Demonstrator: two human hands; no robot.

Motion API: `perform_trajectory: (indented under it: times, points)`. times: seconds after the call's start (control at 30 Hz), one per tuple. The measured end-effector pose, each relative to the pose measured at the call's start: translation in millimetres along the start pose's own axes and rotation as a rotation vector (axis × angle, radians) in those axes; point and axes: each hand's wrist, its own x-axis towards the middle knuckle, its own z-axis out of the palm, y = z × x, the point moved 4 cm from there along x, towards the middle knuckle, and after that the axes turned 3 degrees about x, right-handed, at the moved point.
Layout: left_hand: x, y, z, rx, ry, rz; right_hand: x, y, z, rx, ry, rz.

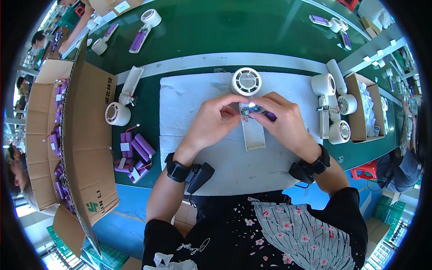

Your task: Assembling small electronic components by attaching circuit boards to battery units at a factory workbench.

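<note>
A white handheld fan with a round grille head [247, 82] lies on the pale mat before me, its open handle shell [254, 137] pointing toward me. At the neck sits a small circuit board [252, 108] with a bright spot on it. My left hand [207, 120] pinches the fan's neck at the board's left side, thumb and index finger curled in. From the right, my right hand [288, 120] grips a purple battery [271, 116], mostly hidden by the fingers, with its thumb and index finger close to the board. Fine wires near the fingertips are too small to trace.
Left: an open fan [118, 113], purple batteries [143, 146] with wires, and a tall cardboard box [92, 135] of more batteries. Right: several white fan parts [324, 84] beside a carton [360, 133] of small bags. More fans [140, 38] lie beyond the metal rail [202, 60].
</note>
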Motion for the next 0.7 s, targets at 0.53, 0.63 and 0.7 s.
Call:
perform_trajectory:
  times: [0.53,0.63,0.7]
  points:
    - [3.6,-3.8,3.1,-0.043,-0.018,-0.012,1.2,-5.0,1.8,-0.08,0.036,0.006]
    - [4.7,-3.3,3.7,-0.041,-0.005,0.006,1.9,-5.3,1.3,-0.107,0.035,0.005]
    - [3.9,-2.3,4.2,-0.034,0.015,0.03,2.0,-6.2,1.7,-0.118,0.033,0.001]
